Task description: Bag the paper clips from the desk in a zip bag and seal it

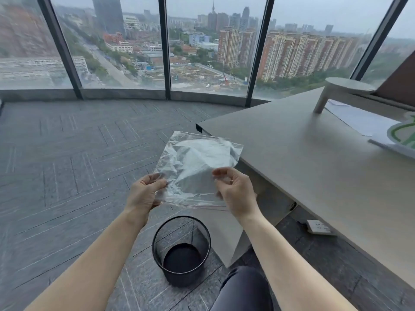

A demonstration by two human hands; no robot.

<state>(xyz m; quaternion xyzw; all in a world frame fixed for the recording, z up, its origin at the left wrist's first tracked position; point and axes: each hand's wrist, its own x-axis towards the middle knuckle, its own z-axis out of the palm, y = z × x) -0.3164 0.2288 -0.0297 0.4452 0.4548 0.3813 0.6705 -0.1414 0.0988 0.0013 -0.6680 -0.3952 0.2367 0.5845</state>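
Observation:
A clear, crumpled zip bag [195,167] is held up in front of me, off the desk's left end. Its zip strip with a thin red line runs along the edge nearest me. My left hand [144,194] pinches the bag's near left corner. My right hand [235,191] pinches its near right side. The bag looks empty. No paper clips show in this view. The grey desk [303,158] stretches along the right.
A black mesh waste bin [182,250] stands on the carpet below my hands. On the desk's far right are a white stand [332,93], papers [359,120] and a green-and-white card [402,135]. A white power strip [318,226] lies under the desk. Tall windows are ahead.

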